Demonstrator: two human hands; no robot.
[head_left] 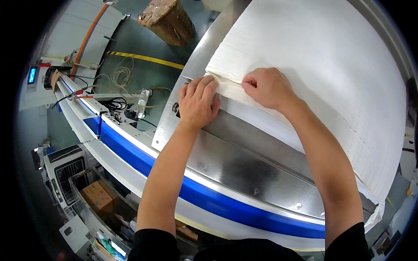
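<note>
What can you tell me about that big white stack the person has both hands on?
The white stack looks like many thin sheets of paper or fabric, with fine layered edges along its near side. It lies flat on a shiny metal table. The left hand and right hand pinch its near corner, lifting a few top sheets.

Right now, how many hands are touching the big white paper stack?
2. The left hand presses the white paper stack at its near corner; the right hand pinches sheets just beside it.
</note>
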